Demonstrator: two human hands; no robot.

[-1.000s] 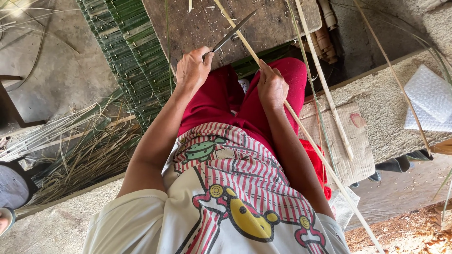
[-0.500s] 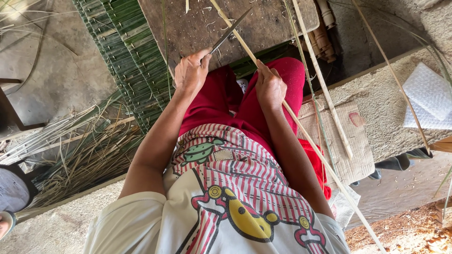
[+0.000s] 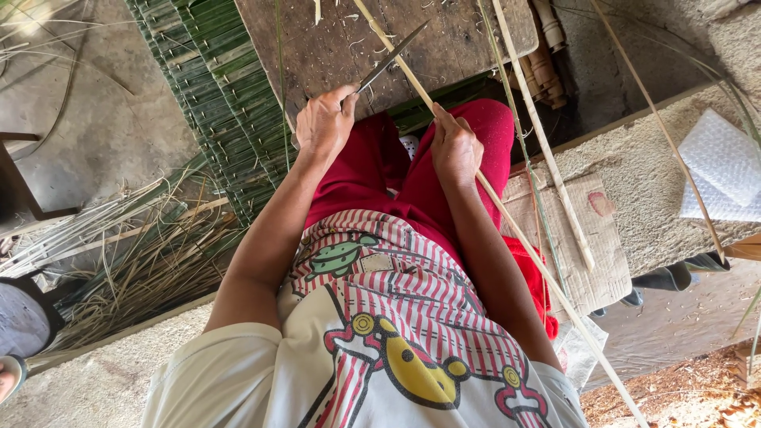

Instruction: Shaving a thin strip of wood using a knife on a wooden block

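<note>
Bamboo strip (image 3: 412,79) lies diagonally over wooden board (image 3: 476,40), passing right thigh. Right hand (image 3: 454,149) clamped on strip. Left hand (image 3: 323,123) clamped on knife (image 3: 392,55); blade touching strip.

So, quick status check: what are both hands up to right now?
Left hand grips knife, blade against the bamboo strip. Right hand holds that strip over the wooden board. Loose strips alongside; nothing blocking.

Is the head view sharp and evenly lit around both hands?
Head view: left hand, knife and right hand on the bamboo strip are sharp in soft shade; the top-left floor is brightly sunlit.
</note>
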